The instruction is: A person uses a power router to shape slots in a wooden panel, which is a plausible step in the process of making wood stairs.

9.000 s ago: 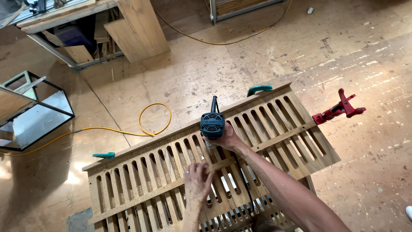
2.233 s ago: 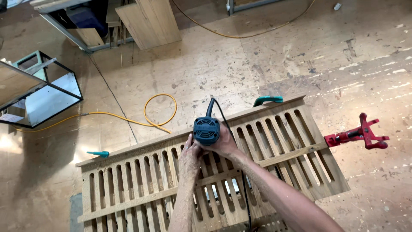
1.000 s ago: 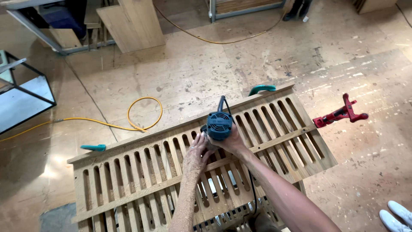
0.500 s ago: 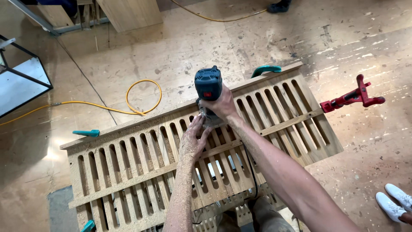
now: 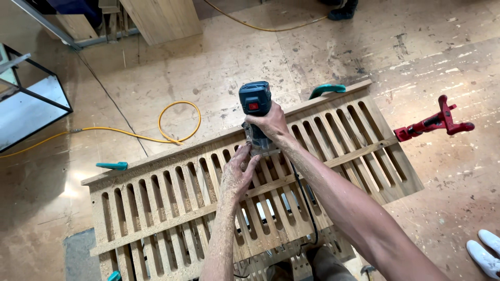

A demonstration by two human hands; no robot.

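A blue hand-held router (image 5: 254,104) stands tilted on a slotted wooden panel (image 5: 172,198), near the panel's far edge. My right hand (image 5: 268,124) grips the router's body from the right. My left hand (image 5: 238,171), dusted with sawdust, reaches up to the router's base and touches it with its fingertips. A black cord (image 5: 304,208) runs from the tool back along my right arm. The panel has two rows of long slots split by a middle rail.
A red clamp (image 5: 433,123) grips the panel's right end; teal clamps sit at the far edge (image 5: 326,89) and left (image 5: 113,166). A yellow cable (image 5: 172,125) loops on the plywood floor. A metal-framed box (image 5: 26,104) stands left; another person's white shoes (image 5: 484,252) at lower right.
The router has tipped up from flat on the panel, its top now leaning away from me. My left hand has shifted from the body to the base. The camera view has moved closer.
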